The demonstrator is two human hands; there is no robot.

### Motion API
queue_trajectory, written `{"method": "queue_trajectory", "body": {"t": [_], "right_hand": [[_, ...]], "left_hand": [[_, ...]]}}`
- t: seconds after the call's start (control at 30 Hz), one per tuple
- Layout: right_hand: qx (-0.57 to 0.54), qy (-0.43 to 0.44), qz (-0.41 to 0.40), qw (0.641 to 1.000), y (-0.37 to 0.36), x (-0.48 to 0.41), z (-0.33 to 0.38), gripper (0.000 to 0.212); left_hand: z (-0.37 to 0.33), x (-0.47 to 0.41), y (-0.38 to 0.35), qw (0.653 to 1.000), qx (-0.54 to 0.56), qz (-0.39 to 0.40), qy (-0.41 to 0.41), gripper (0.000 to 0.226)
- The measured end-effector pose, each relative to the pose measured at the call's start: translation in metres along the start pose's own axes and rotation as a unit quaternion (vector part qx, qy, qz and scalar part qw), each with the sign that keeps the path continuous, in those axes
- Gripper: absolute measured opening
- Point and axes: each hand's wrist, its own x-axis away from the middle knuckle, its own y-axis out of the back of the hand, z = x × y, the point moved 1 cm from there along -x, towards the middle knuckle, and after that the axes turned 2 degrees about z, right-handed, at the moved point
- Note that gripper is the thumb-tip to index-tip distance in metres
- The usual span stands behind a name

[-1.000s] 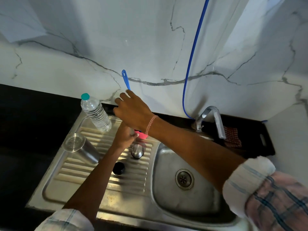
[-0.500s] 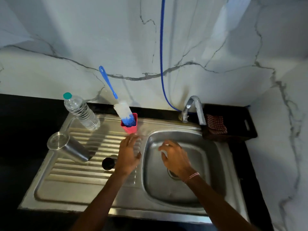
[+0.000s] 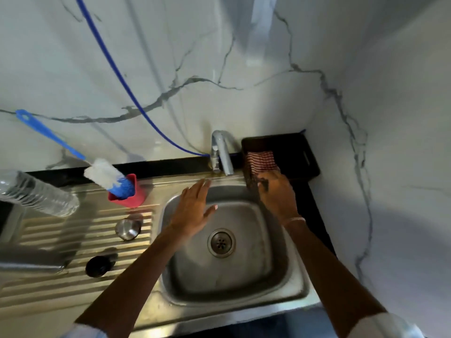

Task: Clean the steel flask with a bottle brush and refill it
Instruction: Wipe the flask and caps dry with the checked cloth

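The left hand [image 3: 192, 212] is held flat over the far-left part of the sink basin [image 3: 244, 276]. Its fingers are straight and pressed close together, the thumb is set apart, and nothing is held. The right hand [image 3: 278, 195] is seen at the near-left corner of a black tray [image 3: 300, 147], which is set at the far-right corner of the dark desk [image 3: 170, 164]. Its fingers are curled against something dark there; whether anything is pinched cannot be told. A red-checked cloth [image 3: 261, 158] is laid in the tray just beyond that hand.

The steel flask [image 3: 29, 259] is caught, badly blurred, at the left edge of the ribbed drainboard [image 3: 61, 289], well apart from both hands. The bottle brush [image 3: 102, 173] is propped head-down in a pink cup [image 3: 138, 197] at the drainboard's far edge, with its blue handle leaned against the marble wall. A clear plastic bottle [image 3: 36, 193] is placed to the left of the cup. A steel cap [image 3: 128, 228] and a black cap [image 3: 98, 265] are left on the ribs, nearer the basin. A steel tap [image 3: 220, 152] is mounted behind the basin, and a blue hose [image 3: 122, 79] is run down the wall to its base.
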Motion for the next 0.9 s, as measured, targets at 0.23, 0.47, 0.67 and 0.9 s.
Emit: {"method": "queue_trajectory", "body": {"t": [0.23, 0.47, 0.67, 0.9], "right_hand": [[0.042, 0.025, 0.103, 0.993, -0.008, -0.075, -0.043, 0.019], [0.187, 0.109, 0.22, 0.951, -0.024, -0.12, -0.052, 0.032], [0.285, 0.181, 0.256, 0.906, -0.036, -0.137, -0.049, 0.032], [0.114, 0.071, 0.224, 0.965, -0.027, -0.146, -0.069, 0.027]], "left_hand": [[-0.056, -0.056, -0.046, 0.998, -0.005, 0.049, -0.044, 0.079], [-0.082, -0.078, -0.068, 0.999, 0.022, 0.022, -0.034, 0.098], [-0.088, -0.086, -0.071, 0.998, 0.016, 0.053, -0.008, 0.098], [-0.089, -0.087, -0.067, 0.997, -0.013, 0.068, -0.016, 0.096]]}}
